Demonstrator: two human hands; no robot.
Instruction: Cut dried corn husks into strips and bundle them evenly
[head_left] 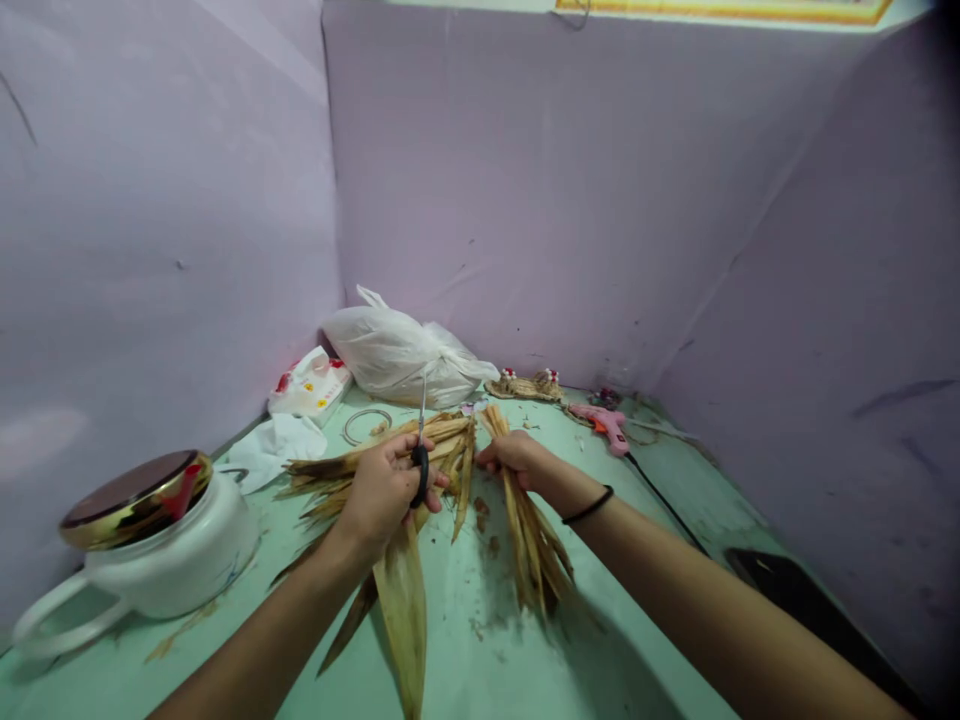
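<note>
In my left hand is a pair of scissors with black handles, its blades pointing up and away from me. My right hand is closed around a bundle of dried leaves, whose longer ends hang down toward me while the short ends stick out above the fist. Under and behind my left hand lies a loose pile of more dried leaves. One wide, greenish-tan leaf extends from below that hand toward the near edge.
On the left stand a white mug and a gold-rimmed lid. Farther back are a tissue pack, a tied white plastic bag and a metal ring. To the right lie a pink glue gun and a dark flat object.
</note>
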